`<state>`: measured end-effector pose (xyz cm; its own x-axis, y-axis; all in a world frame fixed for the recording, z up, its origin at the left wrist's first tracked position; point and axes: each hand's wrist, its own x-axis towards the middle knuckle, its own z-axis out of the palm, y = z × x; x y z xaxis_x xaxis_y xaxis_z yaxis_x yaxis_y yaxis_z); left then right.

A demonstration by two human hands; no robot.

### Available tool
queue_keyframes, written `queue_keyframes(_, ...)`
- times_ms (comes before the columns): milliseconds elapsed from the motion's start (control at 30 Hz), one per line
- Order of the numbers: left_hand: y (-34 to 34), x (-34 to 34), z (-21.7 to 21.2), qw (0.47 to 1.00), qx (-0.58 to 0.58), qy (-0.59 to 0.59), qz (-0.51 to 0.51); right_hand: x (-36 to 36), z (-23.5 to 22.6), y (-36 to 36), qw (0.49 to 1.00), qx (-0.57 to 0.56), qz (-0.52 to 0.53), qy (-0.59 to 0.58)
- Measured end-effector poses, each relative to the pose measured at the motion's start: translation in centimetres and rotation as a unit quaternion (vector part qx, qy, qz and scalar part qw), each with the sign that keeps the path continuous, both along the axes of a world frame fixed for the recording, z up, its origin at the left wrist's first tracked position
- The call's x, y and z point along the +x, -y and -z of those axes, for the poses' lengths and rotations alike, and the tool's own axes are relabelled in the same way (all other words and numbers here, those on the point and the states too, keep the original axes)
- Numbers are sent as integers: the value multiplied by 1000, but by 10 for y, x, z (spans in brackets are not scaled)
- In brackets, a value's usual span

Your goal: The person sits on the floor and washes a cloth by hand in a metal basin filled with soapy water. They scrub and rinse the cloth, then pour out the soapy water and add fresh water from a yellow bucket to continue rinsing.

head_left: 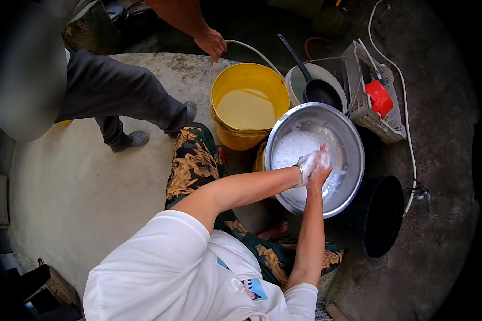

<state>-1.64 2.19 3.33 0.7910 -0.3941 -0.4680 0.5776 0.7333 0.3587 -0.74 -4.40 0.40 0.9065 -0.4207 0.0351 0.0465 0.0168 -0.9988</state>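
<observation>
Hands lathered over a steel basin; rinsing not yet seen

The work is judged to be partway along: suds (293, 145) are already raised, and foam has yet to be cleared from the skin; the left hand (306, 162) and right hand (321, 171) are pressed together above the lather, the left thickly coated; whether anything is pinched between them cannot be told. The suds are held in the steel basin (353, 167), set in front of the person; just beside it, pale cloudy liquid is contained in a yellow bucket (241, 139), whose handle is gripped by a co-worker's hand (212, 44); a long-handled black pan (325, 94) is rested at a white bucket (330, 74); the contents of a black bucket (384, 216) are lost in shadow.
</observation>
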Motion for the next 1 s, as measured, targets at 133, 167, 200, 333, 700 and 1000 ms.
queue_keyframes(133, 2, 18, 12, 1000, -17, 2, -12, -9, -23, -33, 998, 58, 35, -7)
queue_keyframes(167, -3, 29, 31, 984, -164, 63, -4, -11, -25, -45, 996, 76, 40, 8)
queue_keyframes(200, -11, 35, 42, 943, -310, 119, 8, -11, -25, -45, 997, 63, 29, 14)
queue_keyframes(333, 10, 16, 29, 999, -33, 32, -11, -6, -17, -11, 979, 182, -59, -68)
queue_keyframes(700, -2, 7, 0, 999, -21, 18, 19, -7, -7, -9, 1000, 26, -8, -13)
queue_keyframes(1000, -10, 8, 23, 999, -12, 22, 30, -28, -13, -38, 991, 127, -14, -36)
